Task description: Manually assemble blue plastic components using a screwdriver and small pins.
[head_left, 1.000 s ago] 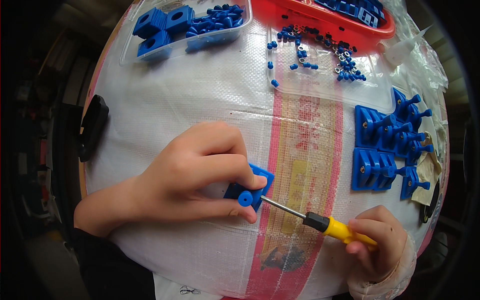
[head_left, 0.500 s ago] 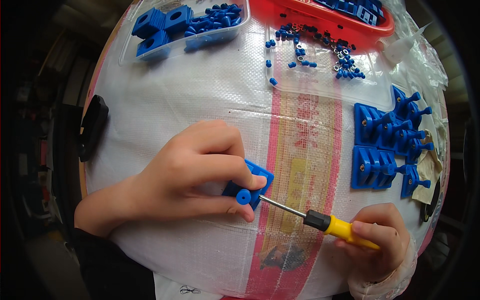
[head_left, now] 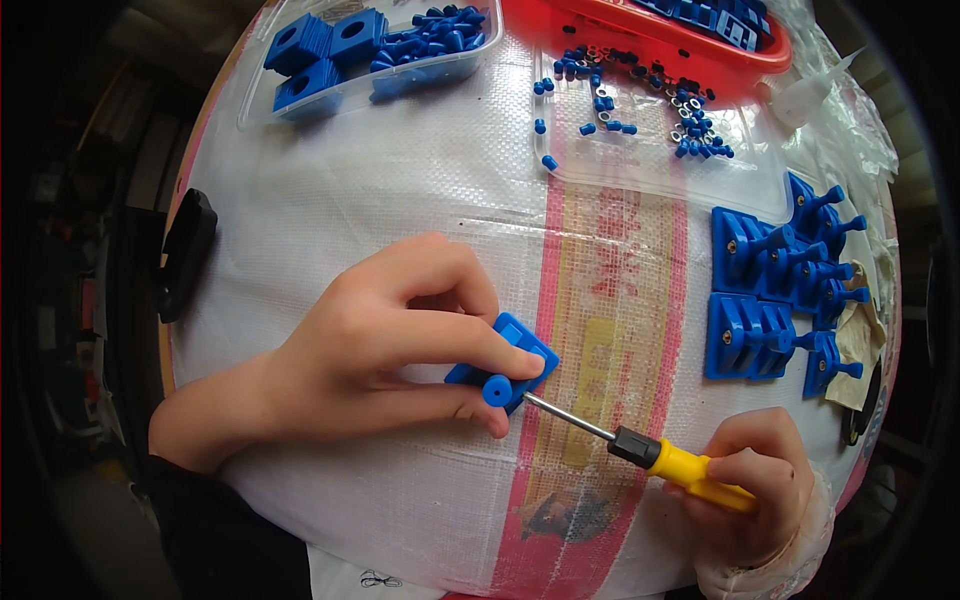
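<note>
Our left hand (head_left: 370, 350) pinched the blue plastic block (head_left: 505, 362) in its fingers—our right hand (head_left: 755, 485) gripped the yellow-handled screwdriver (head_left: 640, 450), shaft pointing toward ten o'clock into it.

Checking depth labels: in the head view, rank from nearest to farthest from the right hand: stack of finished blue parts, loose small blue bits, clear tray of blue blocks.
1. Stack of finished blue parts: just above the right hand, on the right side of the table.
2. Loose small blue bits: farther up, top centre, below the red tray.
3. Clear tray of blue blocks: farthest, top left corner.
</note>
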{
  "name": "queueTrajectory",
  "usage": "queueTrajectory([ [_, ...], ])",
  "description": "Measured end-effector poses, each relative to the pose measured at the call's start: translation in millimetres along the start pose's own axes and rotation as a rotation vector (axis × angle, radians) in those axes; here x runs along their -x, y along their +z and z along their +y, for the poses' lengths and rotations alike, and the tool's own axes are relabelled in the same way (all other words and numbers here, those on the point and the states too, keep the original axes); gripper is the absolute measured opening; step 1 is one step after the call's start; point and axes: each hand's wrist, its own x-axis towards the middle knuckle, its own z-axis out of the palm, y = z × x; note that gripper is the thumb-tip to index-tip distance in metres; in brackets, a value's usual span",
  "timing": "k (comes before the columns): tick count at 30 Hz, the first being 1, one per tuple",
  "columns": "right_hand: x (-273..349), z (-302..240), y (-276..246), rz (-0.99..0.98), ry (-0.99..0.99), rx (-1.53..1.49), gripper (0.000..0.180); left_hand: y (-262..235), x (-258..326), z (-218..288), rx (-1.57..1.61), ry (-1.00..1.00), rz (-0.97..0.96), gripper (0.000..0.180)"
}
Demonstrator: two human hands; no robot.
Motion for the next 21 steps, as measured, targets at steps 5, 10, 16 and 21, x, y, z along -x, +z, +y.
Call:
queueTrajectory([
  [5, -5, 3, -4, -0.096, -0.025, -0.014, 0.041, -2, 1, -1, -0.036, 0.026, -0.006, 0.035],
  [10, -3, 3, -1, -0.081, 0.043, -0.044, 0.042, -1, 0, 0, -0.045, 0.031, -0.010, 0.034],
  [16, 1, 1, 5, -0.011, 0.031, -0.130, 0.045, 0, 1, -1, -0.037, 0.028, 0.019, 0.034],
  [21, 0, 2, 2, -0.038, 0.027, -0.133, 0.049, 0, 0, -2, -0.044, 0.050, 0.016, 0.035],
])
